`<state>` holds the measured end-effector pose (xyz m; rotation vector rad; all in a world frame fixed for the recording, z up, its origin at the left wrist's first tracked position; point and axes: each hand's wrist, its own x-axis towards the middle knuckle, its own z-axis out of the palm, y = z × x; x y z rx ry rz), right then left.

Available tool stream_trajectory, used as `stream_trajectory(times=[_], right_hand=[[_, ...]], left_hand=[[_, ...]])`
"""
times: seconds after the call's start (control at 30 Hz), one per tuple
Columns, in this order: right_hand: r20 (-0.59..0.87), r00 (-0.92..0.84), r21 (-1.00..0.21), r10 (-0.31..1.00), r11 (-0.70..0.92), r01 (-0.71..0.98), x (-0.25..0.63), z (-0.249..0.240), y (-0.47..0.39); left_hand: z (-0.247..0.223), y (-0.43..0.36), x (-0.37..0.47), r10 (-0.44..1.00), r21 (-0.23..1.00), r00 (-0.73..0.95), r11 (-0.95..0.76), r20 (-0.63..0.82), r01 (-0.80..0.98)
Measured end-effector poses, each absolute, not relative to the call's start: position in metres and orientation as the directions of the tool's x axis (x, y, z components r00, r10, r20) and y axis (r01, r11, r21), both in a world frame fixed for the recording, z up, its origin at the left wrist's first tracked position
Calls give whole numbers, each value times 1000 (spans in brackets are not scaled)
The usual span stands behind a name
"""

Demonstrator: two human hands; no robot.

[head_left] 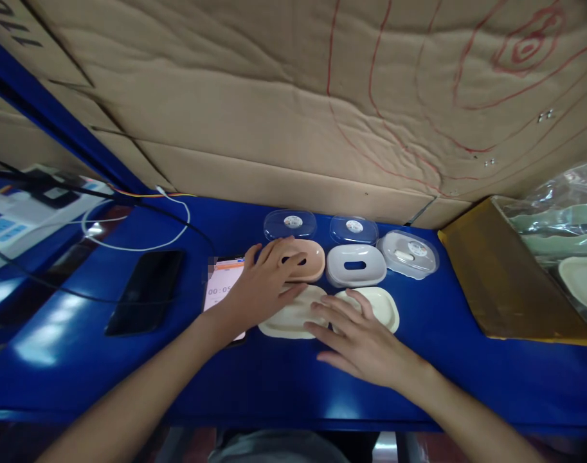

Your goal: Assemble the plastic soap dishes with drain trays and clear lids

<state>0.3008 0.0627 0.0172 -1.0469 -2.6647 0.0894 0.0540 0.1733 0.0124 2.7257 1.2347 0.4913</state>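
Note:
My left hand (pixel 267 283) has its fingers spread over the peach oval dish (pixel 315 260), which has a slot in its middle, and over the edge of a cream tray (pixel 293 321). With fingers apart, my right hand (pixel 353 334) is above the cream trays, overlapping the second one (pixel 387 308). A grey slotted dish (pixel 355 275) sits right of the peach one. Behind them lie two clear lids with round stickers, one at left (pixel 274 224) and one at right (pixel 341 225). A lidded dish (pixel 418 263) stands at the right of the row.
A lit phone (pixel 218 283) showing a timer lies beside my left hand. Further left are a dark phone (pixel 146 292), a white cable (pixel 114 247) and a power strip (pixel 13 225). An open carton (pixel 510 276) with plastic-wrapped trays stands at right. Cardboard (pixel 254 103) rises behind the blue table (pixel 283 379).

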Motion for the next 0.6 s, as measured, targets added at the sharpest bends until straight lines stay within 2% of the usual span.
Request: stream_trajectory(times=[0.27,0.47,0.6], right_hand=[[253,-629,-158,735,672,723,310,8,71],[212,-592,-138,778,623,770,304,5,70],[236,-567,-106,789,601,792,301,2,71]], left_hand=[[9,189,38,786,241,582,-618,207,749],[18,194,37,821,315,502,-569,273,759],[34,184,37,802,333,527,-597,282,730]])
